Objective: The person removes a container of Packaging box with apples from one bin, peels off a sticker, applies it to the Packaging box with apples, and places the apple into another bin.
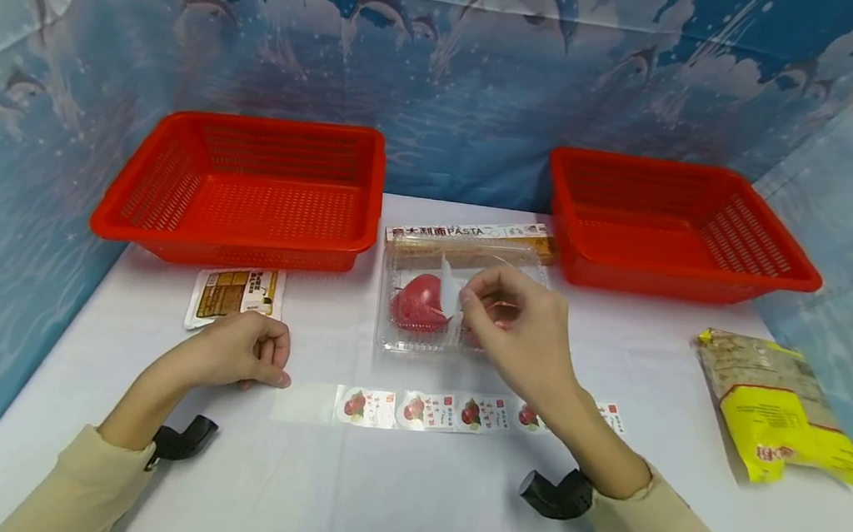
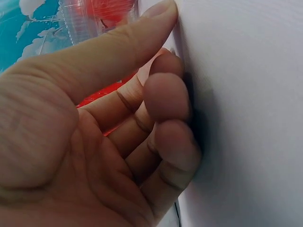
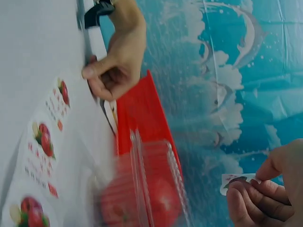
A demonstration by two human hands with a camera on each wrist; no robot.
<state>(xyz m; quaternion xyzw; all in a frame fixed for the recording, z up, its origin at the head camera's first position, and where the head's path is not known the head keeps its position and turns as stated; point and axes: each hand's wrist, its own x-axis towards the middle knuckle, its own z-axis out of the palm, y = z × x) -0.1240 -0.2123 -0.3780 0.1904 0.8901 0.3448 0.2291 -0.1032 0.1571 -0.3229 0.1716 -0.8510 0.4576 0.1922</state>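
Observation:
My right hand [image 1: 512,327] hovers over a clear plastic clamshell box [image 1: 410,331] with red fruit [image 1: 419,301] inside. Its thumb and forefinger pinch a small fruit sticker [image 1: 449,291], seen in the right wrist view as the sticker [image 3: 235,180] at my right hand's [image 3: 265,194] fingertips. A strip of fruit stickers [image 1: 423,410] lies on the white table in front of the box. My left hand [image 1: 242,352] rests on the table beside the strip's blank left end, fingers loosely curled and holding nothing. In the left wrist view, the left hand's [image 2: 161,94] thumb and fingertips touch the tabletop.
Two red mesh baskets stand at the back, one on the left [image 1: 244,189] and one on the right [image 1: 673,227]. A pasta box [image 1: 466,240] lies behind the clamshell. A brown sachet [image 1: 234,294] is near the left basket, and a yellow bag [image 1: 780,402] at right.

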